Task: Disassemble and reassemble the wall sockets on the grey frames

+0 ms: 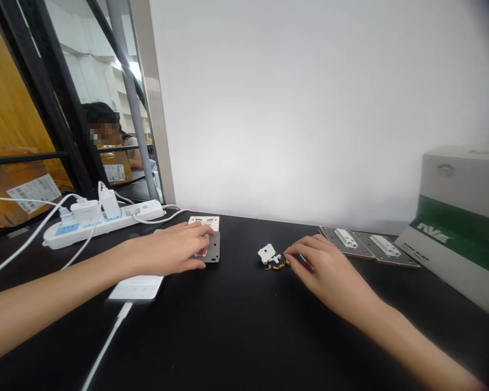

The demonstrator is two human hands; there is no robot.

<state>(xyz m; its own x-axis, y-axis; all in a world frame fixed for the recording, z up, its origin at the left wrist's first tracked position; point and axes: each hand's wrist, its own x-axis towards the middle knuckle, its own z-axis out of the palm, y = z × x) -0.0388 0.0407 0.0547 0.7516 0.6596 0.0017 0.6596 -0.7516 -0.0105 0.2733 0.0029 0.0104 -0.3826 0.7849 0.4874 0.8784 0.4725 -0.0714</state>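
Observation:
My left hand (167, 250) lies curled over a grey metal socket plate (214, 251), its fingers on the plate and its thumb near the lower edge. Behind it sits a white socket faceplate (204, 222). My right hand (330, 271) holds a small red-handled screwdriver (307, 263) against the black table top. Just left of those fingers are a white socket module (267, 253) and small brass terminal parts (275, 266). Two metal plates with white socket modules (346, 239) (385, 247) lie beyond my right hand.
A white power strip (106, 222) with plugged-in chargers and cables stands at the back left. A white phone (136, 288) lies under my left forearm. A large white-and-green box (460, 228) stands at the right. Another person (101, 130) sits behind a glass partition.

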